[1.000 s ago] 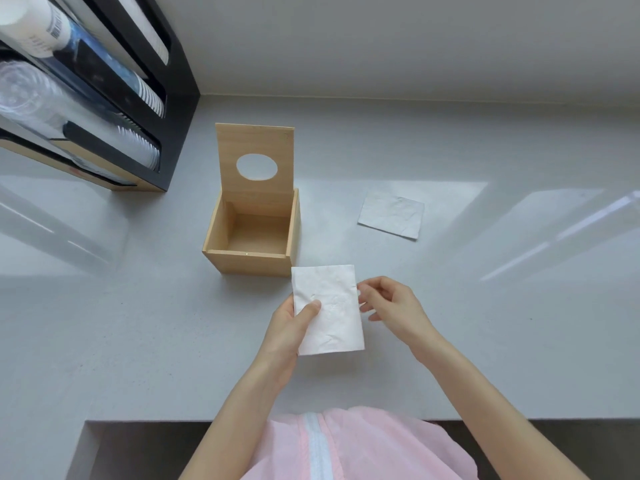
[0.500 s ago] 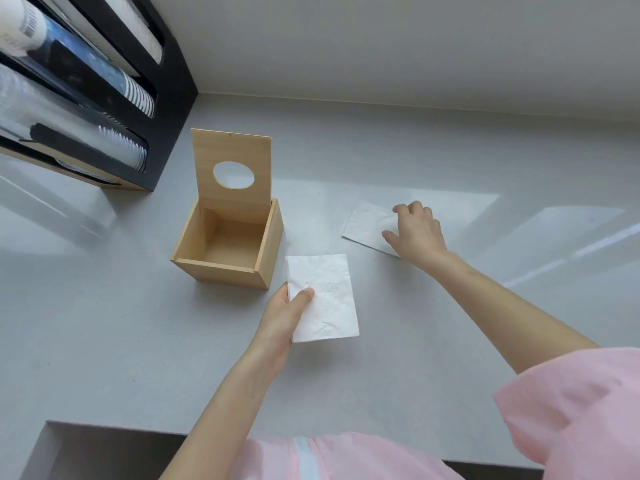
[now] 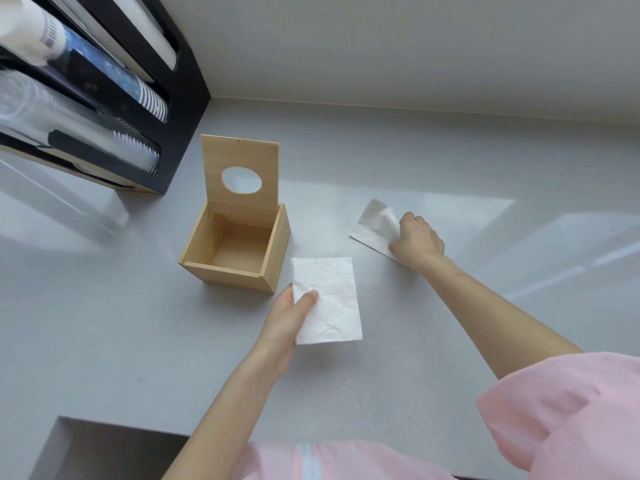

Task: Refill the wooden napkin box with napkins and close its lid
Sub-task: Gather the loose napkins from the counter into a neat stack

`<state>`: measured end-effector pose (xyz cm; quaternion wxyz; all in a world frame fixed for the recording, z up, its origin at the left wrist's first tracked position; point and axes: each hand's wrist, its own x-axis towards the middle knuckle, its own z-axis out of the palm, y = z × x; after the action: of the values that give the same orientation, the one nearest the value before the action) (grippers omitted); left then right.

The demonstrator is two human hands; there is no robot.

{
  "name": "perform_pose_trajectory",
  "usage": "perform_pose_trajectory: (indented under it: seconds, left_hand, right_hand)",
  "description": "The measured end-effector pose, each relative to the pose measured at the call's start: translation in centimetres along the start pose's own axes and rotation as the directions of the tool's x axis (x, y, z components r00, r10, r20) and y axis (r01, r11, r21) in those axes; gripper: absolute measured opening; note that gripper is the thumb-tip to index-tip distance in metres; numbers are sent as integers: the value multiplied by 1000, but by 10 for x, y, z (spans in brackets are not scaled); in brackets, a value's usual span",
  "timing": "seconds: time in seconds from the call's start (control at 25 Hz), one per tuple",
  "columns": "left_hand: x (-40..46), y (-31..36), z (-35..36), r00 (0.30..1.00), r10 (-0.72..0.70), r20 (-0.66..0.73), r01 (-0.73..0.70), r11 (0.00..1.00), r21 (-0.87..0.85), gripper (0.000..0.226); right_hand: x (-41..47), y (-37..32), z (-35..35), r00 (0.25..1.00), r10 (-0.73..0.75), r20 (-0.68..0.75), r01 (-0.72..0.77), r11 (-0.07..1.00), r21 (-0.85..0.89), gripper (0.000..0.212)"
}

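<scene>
The wooden napkin box (image 3: 221, 271) stands on the grey counter with nothing inside. Its lid (image 3: 239, 150), which has an oval hole, is raised upright at the back. My left hand (image 3: 287, 317) pinches the left edge of a white folded napkin (image 3: 332, 306) just right of the box's front corner. Farther right, my right hand (image 3: 419, 240) grips a second napkin (image 3: 374, 226) that lies on the counter, and its far edge is curling up off the surface.
A black cup dispenser (image 3: 114, 98) with stacks of paper and clear cups stands at the back left, close behind the box. The wall runs along the back of the counter (image 3: 450, 161). The counter's front edge and a recess (image 3: 104, 452) lie at the bottom left.
My right hand left the held napkin, reached right to the second napkin and now lifts its edge. My left hand keeps holding the first napkin. The view has shifted.
</scene>
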<state>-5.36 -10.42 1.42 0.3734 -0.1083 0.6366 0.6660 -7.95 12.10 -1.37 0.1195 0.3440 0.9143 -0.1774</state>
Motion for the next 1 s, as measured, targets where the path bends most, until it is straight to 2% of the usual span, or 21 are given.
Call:
perform_pose_trajectory:
  seconds: [0.12,0.24,0.32,0.4,0.52,0.56,0.6,0.8,1.0]
  left_hand:
    - [-2,-1,-2,1000,5,13,-5,1000,1,17]
    - [-4,-2,-5,999,14,28,-15,1000,3,18]
    - [-5,-4,-6,1000,18,23,-19,1000,8,17]
    - [-6,-6,-8,1000,26,4,-26,999,18,15]
    - [-10,-7,-11,999,46,10,-46,999,25,18]
    - [-11,-7,-11,998,57,24,-57,998,25,21]
    - [-12,-7,-11,997,65,37,-66,997,25,25]
    - [-15,-5,-13,998,46,50,-46,999,11,26]
    - [-17,-9,-15,994,22,104,-17,999,-48,35]
  right_hand:
    - [-14,4,3,998,67,-17,-64,987,147,13]
    - [-35,8,5,994,106,32,-109,887,448,24]
    - [-56,7,3,995,98,34,-94,708,700,25]
    - [-81,3,0,998,62,6,-37,511,859,22]
    - [-120,-10,0,999,-43,7,1,186,983,19]
    - [-131,-14,4,996,-82,25,-15,124,992,20]
    - [-142,-19,9,993,-110,49,-37,109,993,21]
    - [-170,-33,38,989,-76,128,-103,268,958,18]
    - [-177,-33,46,992,-54,113,-80,422,903,17]
